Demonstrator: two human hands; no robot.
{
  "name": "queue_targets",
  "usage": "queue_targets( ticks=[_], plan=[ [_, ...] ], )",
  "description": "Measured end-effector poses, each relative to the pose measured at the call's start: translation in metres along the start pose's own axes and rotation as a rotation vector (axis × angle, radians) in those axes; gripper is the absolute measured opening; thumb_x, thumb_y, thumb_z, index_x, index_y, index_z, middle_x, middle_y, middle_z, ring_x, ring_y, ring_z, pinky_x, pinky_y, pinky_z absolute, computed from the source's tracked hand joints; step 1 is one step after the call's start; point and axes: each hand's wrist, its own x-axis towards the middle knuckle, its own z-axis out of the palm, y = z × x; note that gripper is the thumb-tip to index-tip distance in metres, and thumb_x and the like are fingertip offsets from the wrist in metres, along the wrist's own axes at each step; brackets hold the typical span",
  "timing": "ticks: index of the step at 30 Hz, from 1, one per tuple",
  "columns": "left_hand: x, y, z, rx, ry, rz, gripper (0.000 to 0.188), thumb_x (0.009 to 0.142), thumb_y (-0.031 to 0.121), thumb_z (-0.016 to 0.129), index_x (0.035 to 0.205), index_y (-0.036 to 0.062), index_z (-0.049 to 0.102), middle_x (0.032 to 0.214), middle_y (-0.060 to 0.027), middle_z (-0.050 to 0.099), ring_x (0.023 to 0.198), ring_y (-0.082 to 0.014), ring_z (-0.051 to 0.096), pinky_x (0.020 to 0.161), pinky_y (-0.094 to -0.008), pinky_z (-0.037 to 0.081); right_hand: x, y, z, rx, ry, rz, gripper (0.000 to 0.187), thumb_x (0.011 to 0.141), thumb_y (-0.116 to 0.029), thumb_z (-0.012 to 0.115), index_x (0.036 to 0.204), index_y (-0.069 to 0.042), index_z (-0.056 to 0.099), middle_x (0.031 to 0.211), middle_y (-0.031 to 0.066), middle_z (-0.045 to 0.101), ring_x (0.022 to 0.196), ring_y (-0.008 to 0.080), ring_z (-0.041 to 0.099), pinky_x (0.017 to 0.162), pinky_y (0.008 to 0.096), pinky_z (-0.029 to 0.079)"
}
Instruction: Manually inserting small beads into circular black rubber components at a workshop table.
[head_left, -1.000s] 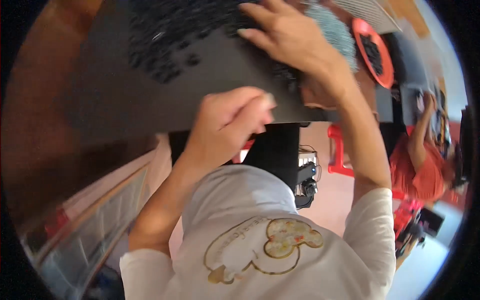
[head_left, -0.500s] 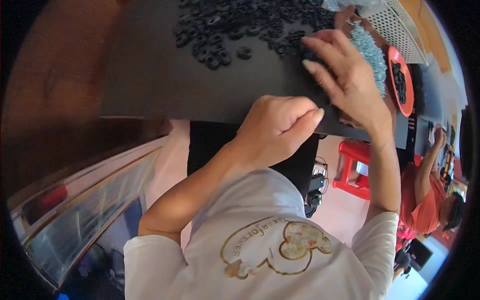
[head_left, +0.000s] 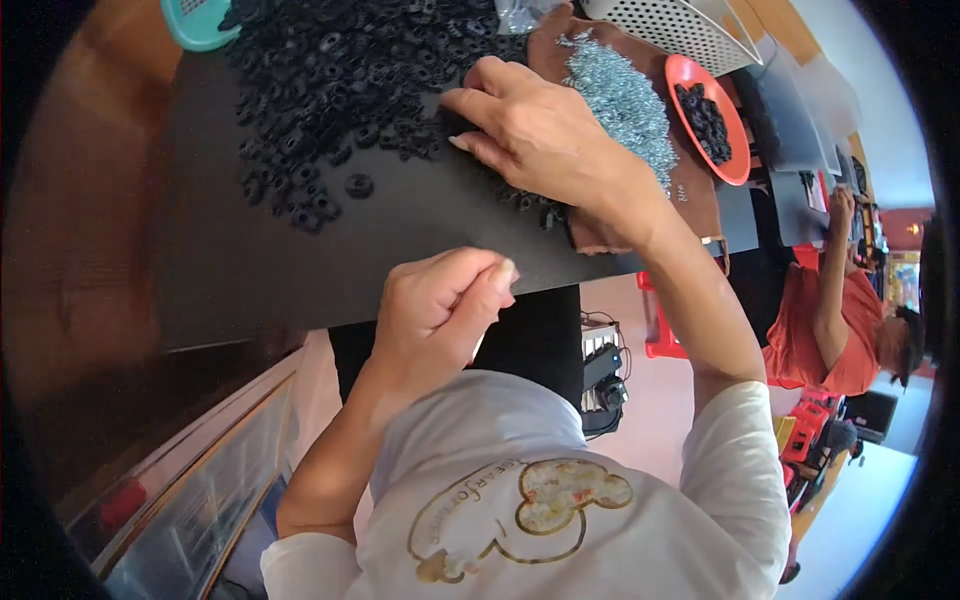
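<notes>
My left hand (head_left: 440,305) is closed just off the table's front edge, its thumb pressed on curled fingers; whatever lies inside is hidden. My right hand (head_left: 525,125) reaches over the right side of a wide pile of small black ring-like parts (head_left: 340,95). Its thumb and forefinger are apart, with the fingertips close to the parts, and I cannot see anything held. One loose black part (head_left: 359,185) lies in front of the pile. Right of this hand, a heap of small silvery metal pieces (head_left: 625,100) rests on a brown cloth (head_left: 700,205).
An orange-red plate (head_left: 738,150) of black pieces stands right of the heap. Behind are a white perforated basket (head_left: 690,35) and a clear plastic bag (head_left: 525,14). A teal basket (head_left: 205,40) sits at the far left. Another person in an orange shirt (head_left: 835,330) works at right.
The view has shifted, bringing the teal basket and more of the pile into sight. My left hand has drawn back from my right hand, which stays near the pile's right side.
</notes>
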Motion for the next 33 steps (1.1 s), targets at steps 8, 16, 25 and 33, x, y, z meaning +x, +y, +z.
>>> queue_targets(
  ticks=[8, 16, 25, 33],
  plan=[
    [-0.002, 0.003, 0.005, -0.075, 0.025, -0.02, 0.018, 0.095, 0.01, 0.056, 0.088, -0.0027, 0.066, 0.068, -0.0038, 0.063, 0.048, -0.0069, 0.055, 0.047, -0.0216, 0.042, -0.034, 0.023, -0.045, 0.152, 0.213, 0.091, 0.02, 0.087, -0.013, 0.064, 0.104, -0.002, 0.063, 0.091, 0.0151, 0.059, 0.083, 0.0349, 0.061, 0.071, 0.0409, 0.051],
    [-0.003, 0.004, 0.005, -0.054, 0.016, -0.019, 0.019, 0.096, 0.01, 0.055, 0.089, -0.0044, 0.065, 0.07, -0.0059, 0.066, 0.053, -0.009, 0.058, 0.052, -0.0225, 0.045, -0.067, 0.019, -0.065, 0.314, 0.074, 0.272, 0.019, 0.087, -0.013, 0.065, 0.102, -0.001, 0.065, 0.092, 0.0184, 0.064, 0.081, 0.0362, 0.064, 0.072, 0.0408, 0.051],
    [-0.008, 0.005, 0.008, -0.015, 0.039, -0.03, 0.02, 0.096, 0.012, 0.056, 0.089, -0.0042, 0.066, 0.071, -0.0059, 0.066, 0.059, -0.0087, 0.058, 0.056, -0.023, 0.046, -0.035, -0.015, -0.02, 0.141, -0.127, 0.043, 0.017, 0.082, -0.015, 0.064, 0.093, -0.002, 0.065, 0.092, 0.0149, 0.057, 0.085, 0.0341, 0.064, 0.07, 0.0447, 0.054],
    [-0.012, 0.0, 0.007, -0.012, 0.061, -0.014, 0.019, 0.096, 0.012, 0.057, 0.088, -0.0025, 0.067, 0.07, -0.0055, 0.066, 0.059, -0.0089, 0.059, 0.056, -0.0233, 0.047, -0.038, -0.007, -0.031, 0.175, -0.005, 0.079, 0.013, 0.085, -0.014, 0.062, 0.094, -0.004, 0.062, 0.09, 0.0135, 0.058, 0.086, 0.0357, 0.063, 0.072, 0.0445, 0.053]
  ],
)
